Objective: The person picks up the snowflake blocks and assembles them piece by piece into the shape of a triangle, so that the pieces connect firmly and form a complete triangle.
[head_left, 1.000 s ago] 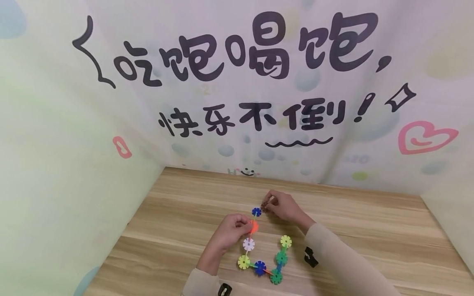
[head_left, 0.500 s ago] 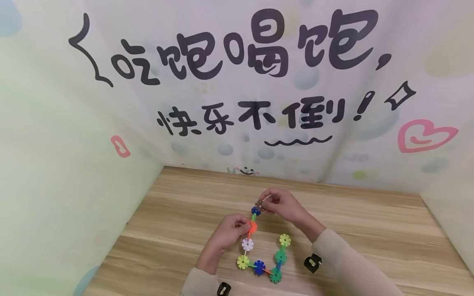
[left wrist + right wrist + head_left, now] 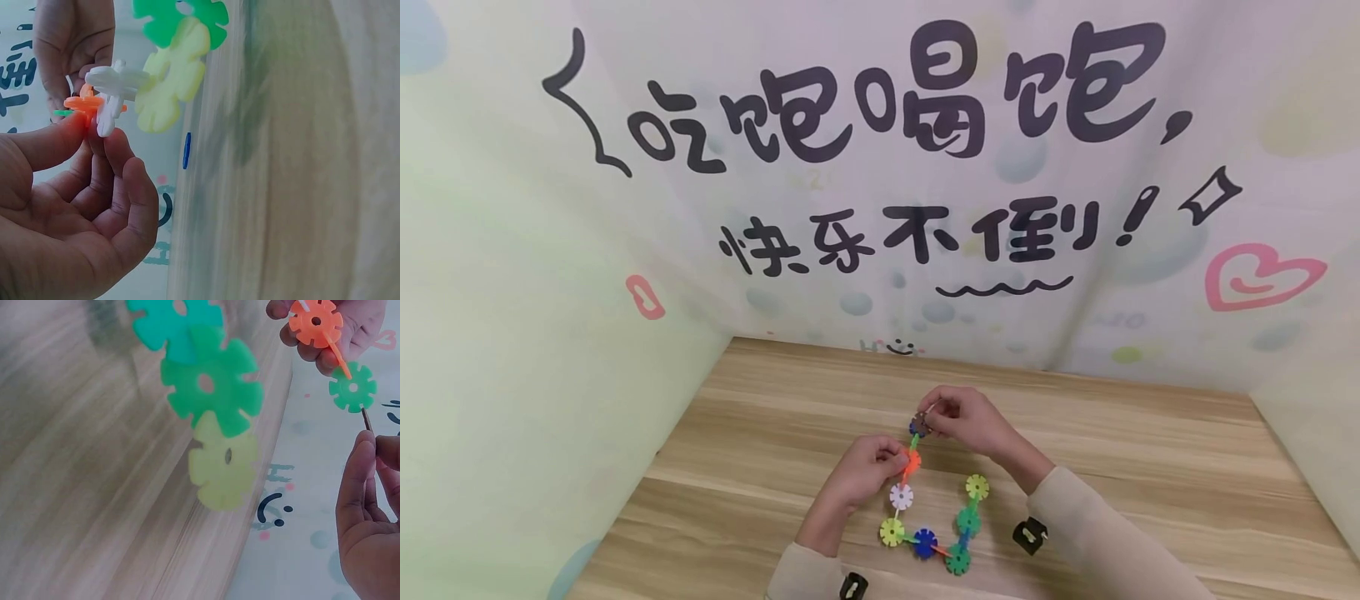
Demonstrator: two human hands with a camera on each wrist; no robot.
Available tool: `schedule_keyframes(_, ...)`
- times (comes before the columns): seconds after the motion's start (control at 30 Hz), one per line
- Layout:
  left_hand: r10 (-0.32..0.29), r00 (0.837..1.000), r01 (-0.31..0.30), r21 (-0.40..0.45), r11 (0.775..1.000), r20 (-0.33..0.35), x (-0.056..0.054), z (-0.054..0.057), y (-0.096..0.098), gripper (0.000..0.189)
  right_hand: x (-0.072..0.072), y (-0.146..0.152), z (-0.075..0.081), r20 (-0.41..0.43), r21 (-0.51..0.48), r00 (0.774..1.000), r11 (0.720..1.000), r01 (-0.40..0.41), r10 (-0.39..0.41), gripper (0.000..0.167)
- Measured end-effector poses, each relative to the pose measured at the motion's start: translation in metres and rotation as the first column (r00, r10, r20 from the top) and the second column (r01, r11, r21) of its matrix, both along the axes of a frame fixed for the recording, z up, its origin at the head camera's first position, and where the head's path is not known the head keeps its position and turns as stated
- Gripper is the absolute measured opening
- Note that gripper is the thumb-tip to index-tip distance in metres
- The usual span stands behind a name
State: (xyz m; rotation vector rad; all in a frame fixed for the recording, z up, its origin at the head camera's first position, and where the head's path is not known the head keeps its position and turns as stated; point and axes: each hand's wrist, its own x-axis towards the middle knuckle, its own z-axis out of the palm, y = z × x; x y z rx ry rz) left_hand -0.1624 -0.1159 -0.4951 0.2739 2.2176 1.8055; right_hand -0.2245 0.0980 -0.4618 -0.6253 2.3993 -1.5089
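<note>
A chain of notched plastic snowflake discs curves in a U in the head view. My left hand [image 3: 865,471] pinches its orange disc [image 3: 913,461] between thumb and fingers; the white disc [image 3: 115,78] sits beside those fingertips in the left wrist view. At the chain's far end is a blue disc [image 3: 914,430]. My right hand [image 3: 973,423] pinches a brown disc [image 3: 922,422], which overlaps the blue one. Seen edge-on in the right wrist view, the brown disc [image 3: 367,419] meets the rim of a green disc [image 3: 353,397].
The rest of the chain runs through a yellow disc [image 3: 892,532], a second blue disc [image 3: 926,543] and green discs to a yellow end disc [image 3: 977,487]. Beneath is a wooden table [image 3: 760,400], backed by a printed curtain [image 3: 835,325]. Black straps [image 3: 1030,535] show by the sleeves.
My right hand has moved slightly left, bringing the brown disc from beside the blue end disc to overlapping it. The left hand keeps its pinch on the orange disc, almost still.
</note>
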Motion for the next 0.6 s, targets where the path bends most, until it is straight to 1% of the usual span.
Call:
schedule_keyframes(0.3, 0.01, 1.0, -0.01, -0.022, 1.0, -0.013, -0.0015, -0.0019, 0.0012, 0.011, 0.002, -0.0013, 0.0036, -0.052, 0.035, 0.998, 0.999, -0.029, 0.031, 0.013)
schedule_keyframes(0.5, 0.033, 0.999, -0.036, -0.079, 0.996, -0.037, 0.0002, 0.0, 0.0014, 0.009, 0.0043, -0.0044, 0.0066, -0.102, 0.083, 0.993, 0.996, -0.042, 0.051, 0.014)
schedule_keyframes(0.6, 0.05, 0.998, -0.053, -0.095, 0.994, -0.034, 0.0007, 0.0009, 0.0019, 0.009, 0.0052, -0.0052, 0.008, -0.119, 0.095, 0.991, 0.995, -0.044, 0.055, 0.013)
